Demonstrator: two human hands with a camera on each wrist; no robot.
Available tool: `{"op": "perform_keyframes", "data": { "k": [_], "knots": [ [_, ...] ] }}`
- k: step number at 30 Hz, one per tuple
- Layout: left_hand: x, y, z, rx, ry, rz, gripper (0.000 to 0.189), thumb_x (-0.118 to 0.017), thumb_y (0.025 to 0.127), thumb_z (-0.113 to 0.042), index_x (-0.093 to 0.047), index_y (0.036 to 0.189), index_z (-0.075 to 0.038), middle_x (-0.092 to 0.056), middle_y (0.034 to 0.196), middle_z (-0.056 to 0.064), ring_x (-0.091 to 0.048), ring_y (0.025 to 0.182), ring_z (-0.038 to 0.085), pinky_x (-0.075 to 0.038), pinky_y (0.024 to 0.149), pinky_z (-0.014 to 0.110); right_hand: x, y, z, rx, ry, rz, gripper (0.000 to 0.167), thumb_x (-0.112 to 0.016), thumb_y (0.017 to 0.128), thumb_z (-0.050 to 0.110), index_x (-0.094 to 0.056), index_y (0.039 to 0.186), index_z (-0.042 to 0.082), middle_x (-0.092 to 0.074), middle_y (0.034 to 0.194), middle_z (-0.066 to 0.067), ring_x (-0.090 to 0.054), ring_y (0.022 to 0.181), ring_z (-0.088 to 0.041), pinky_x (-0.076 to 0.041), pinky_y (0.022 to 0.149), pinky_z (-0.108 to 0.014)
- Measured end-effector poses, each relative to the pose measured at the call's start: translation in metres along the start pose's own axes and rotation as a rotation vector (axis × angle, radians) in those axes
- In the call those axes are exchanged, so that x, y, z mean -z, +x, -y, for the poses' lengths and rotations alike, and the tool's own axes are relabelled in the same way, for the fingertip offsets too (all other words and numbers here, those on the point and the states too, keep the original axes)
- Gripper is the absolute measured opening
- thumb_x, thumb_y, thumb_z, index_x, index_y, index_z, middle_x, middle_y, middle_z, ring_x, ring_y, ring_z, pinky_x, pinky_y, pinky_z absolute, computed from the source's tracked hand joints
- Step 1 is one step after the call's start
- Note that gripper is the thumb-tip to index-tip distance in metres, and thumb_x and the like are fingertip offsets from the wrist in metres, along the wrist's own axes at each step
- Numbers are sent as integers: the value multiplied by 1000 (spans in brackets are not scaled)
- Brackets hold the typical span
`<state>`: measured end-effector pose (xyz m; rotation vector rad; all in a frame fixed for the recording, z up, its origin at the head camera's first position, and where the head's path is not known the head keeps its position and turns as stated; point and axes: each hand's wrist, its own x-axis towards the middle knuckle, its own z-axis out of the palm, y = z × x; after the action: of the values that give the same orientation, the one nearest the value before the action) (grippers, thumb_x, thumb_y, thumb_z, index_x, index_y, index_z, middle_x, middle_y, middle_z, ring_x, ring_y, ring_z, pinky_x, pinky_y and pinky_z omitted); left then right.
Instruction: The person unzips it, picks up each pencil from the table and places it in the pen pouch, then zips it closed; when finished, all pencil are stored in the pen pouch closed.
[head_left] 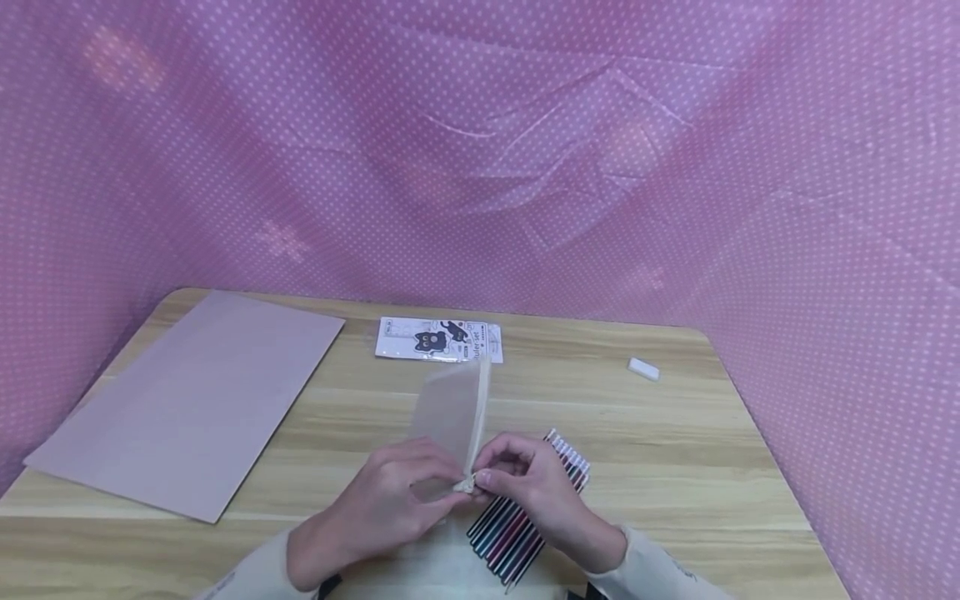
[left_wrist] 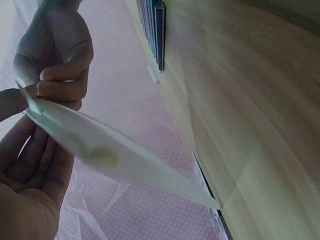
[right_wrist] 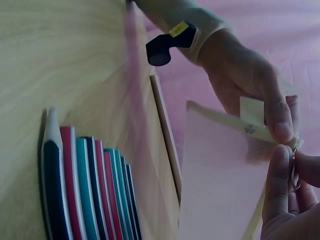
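Observation:
A translucent zip pouch [head_left: 450,408] with a cream edge stands up from the table's middle, its near corner between both hands. My left hand [head_left: 390,500] pinches that corner between thumb and fingers. My right hand [head_left: 536,487] pinches a small metal ring [right_wrist: 295,177] at the zip end, fingertips close against the left ones. A small white tag [right_wrist: 251,110] sticks out of the pouch's edge beside the left thumb. Below my right hand lies a row of dark, red and teal pencils [head_left: 513,537], partly covered by that hand in the head view.
A packaged ruler set [head_left: 438,340] with cat drawings lies behind the pouch. To the right is a white eraser [head_left: 643,369]. One large greyish-pink board [head_left: 195,400] covers the table's left side. Pink dotted cloth [head_left: 480,167] hangs around the table.

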<state>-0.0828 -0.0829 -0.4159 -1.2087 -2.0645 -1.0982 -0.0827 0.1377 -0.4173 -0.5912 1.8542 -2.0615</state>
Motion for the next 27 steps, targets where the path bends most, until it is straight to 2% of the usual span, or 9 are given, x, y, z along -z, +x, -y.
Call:
{"op": "perform_keyframes", "data": {
  "k": [5, 11, 13, 19, 27],
  "knots": [
    [4, 1, 0, 3, -26, 4, 14, -86, 78, -13, -77, 88, -13, -76, 87, -6, -70, 81, 3, -55, 78, 10, 1, 1, 0, -11, -77, -25, 22, -68, 91, 1, -61, 100, -18, -71, 83, 6, -69, 74, -6, -61, 71, -26],
    [8, 2, -2, 4, -16, 8, 13, -86, 76, -11, -78, 87, -13, -75, 86, -6, -68, 80, 2, -54, 76, 7, 4, 5, -1, -39, -210, -85, 17, -72, 90, 6, -69, 99, -7, -72, 88, -21, -69, 73, -5, -62, 69, -29],
    [9, 2, -2, 5, -15, 9, 15, -87, 74, -9, -78, 86, -13, -75, 85, -6, -68, 79, 1, -54, 75, 7, 7, 7, -1, -58, -254, -108, 15, -74, 89, 7, -71, 98, -3, -72, 91, -25, -69, 73, -5, -62, 69, -29],
    [10, 3, -2, 7, -18, 11, 16, -88, 73, -8, -78, 85, -12, -75, 85, -5, -68, 79, 2, -54, 74, 7, 15, 13, -4, -112, -319, -153, 12, -75, 88, 9, -73, 98, 3, -74, 93, -19, -71, 76, -8, -61, 72, -27],
    [9, 2, -1, 16, -29, -4, 15, -88, 74, -9, -79, 85, -14, -74, 84, -7, -67, 79, 1, -54, 74, 8, 25, 21, -5, -116, -336, -179, 13, -77, 86, 7, -73, 96, 0, -75, 89, -18, -70, 74, -9, -60, 70, -26]
  ]
}}
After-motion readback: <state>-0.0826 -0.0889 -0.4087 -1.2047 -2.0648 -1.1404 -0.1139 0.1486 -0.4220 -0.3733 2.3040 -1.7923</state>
